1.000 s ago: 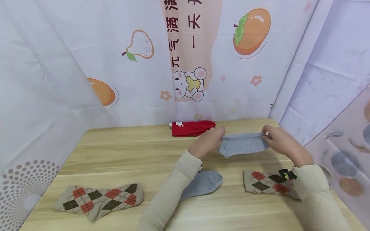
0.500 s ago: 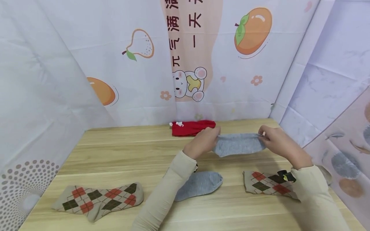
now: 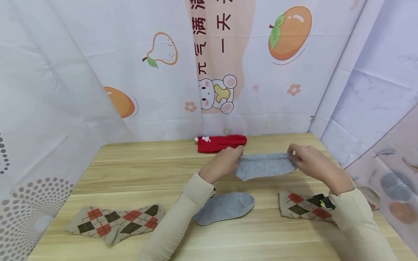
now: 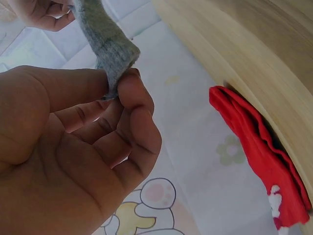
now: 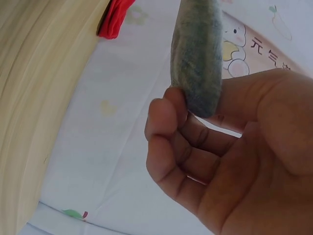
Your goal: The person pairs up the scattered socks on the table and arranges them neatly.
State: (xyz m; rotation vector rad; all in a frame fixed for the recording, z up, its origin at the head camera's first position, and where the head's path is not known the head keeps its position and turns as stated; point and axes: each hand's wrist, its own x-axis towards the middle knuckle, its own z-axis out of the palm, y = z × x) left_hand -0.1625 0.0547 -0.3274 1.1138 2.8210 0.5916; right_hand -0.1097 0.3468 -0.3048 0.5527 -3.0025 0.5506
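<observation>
A light grey sock [image 3: 266,166] is stretched level above the table between both hands. My left hand [image 3: 222,164] pinches its left end between thumb and fingers; the left wrist view shows the ribbed cuff [image 4: 115,54] there. At the other end, my right hand [image 3: 313,165] pinches the sock tip [image 5: 198,88] in the same way. Below, a second grey sock [image 3: 225,207] lies flat on the table beside the left forearm. An argyle sock [image 3: 303,206] lies under the right wrist, its right end hidden by the sleeve.
Another argyle sock [image 3: 117,222] lies at the left of the wooden table [image 3: 140,170]. A red sock [image 3: 222,143] with a white decoration rests at the back edge, against the printed curtain [image 3: 156,90]. Cloth walls close off both sides.
Both hands have drifted slightly left with the grey sock still held between them. More of the second grey sock shows beside the left forearm. The head view has shifted a little.
</observation>
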